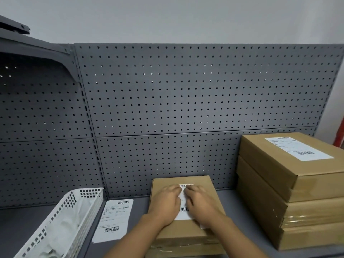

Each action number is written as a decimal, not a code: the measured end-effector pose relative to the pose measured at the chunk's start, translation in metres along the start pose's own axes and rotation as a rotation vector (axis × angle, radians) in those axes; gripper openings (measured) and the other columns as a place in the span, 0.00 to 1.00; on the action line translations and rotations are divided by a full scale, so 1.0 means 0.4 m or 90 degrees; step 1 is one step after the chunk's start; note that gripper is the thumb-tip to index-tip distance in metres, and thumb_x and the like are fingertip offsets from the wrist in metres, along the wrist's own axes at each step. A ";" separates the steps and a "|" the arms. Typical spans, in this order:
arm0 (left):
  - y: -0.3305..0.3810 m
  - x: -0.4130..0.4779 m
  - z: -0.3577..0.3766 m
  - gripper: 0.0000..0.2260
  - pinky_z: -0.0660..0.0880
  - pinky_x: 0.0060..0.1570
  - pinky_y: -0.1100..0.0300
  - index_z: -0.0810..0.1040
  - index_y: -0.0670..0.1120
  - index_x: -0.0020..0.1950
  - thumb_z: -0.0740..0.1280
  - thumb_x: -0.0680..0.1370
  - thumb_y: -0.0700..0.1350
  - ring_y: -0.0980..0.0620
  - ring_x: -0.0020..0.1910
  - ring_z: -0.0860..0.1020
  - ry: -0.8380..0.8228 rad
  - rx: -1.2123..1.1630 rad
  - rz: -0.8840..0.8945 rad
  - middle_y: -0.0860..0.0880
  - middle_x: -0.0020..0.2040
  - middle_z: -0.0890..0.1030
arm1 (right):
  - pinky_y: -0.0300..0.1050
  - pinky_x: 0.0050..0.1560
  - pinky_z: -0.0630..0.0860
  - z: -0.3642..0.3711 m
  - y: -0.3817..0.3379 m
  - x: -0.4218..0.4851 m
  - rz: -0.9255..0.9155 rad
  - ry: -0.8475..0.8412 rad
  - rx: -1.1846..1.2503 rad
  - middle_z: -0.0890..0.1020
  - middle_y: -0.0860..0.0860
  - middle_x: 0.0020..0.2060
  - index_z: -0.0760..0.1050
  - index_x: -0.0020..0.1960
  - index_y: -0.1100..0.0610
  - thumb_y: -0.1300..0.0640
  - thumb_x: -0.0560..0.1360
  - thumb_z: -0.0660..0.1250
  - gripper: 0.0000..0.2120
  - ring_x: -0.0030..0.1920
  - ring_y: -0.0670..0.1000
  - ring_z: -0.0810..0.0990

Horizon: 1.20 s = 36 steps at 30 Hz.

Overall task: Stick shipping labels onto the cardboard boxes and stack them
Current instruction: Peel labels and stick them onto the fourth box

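Observation:
A flat cardboard box (186,231) lies in front of me on the grey shelf, resting on another box below it. A white shipping label (183,215) lies on its top face. My left hand (165,203) and my right hand (202,203) both lie flat on the label, fingers spread and pointing away from me, covering most of it. To the right stands a stack of three cardboard boxes (297,198), the top one bearing a shipping label (297,148). A pile of loose labels (113,220) lies on the shelf to the left of the box.
A white perforated plastic basket (61,218) holding crumpled white backing paper sits at the lower left. A grey pegboard wall (186,94) closes the back of the shelf (243,203). A dark shelf bracket juts out at the upper left.

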<state>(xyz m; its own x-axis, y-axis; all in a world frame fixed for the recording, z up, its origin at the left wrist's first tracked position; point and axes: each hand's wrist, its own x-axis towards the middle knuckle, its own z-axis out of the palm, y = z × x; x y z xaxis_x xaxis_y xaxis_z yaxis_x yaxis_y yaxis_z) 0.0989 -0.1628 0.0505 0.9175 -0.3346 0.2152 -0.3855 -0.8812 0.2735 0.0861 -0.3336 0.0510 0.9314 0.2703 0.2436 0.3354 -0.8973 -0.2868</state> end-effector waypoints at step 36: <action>0.032 -0.170 -0.059 0.17 0.72 0.70 0.56 0.77 0.52 0.70 0.57 0.85 0.52 0.54 0.75 0.69 -0.023 -0.066 0.027 0.58 0.76 0.72 | 0.45 0.66 0.74 -0.058 -0.015 -0.110 -0.003 -0.053 0.058 0.77 0.42 0.70 0.81 0.66 0.50 0.57 0.79 0.60 0.19 0.69 0.48 0.76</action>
<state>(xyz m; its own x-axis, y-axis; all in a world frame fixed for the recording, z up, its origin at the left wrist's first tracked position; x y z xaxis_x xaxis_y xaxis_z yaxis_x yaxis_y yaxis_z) 0.0294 -0.1435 0.0615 0.9026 -0.3840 0.1943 -0.4298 -0.8279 0.3604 0.0397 -0.3481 0.0636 0.9369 0.3061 0.1692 0.3482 -0.8612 -0.3703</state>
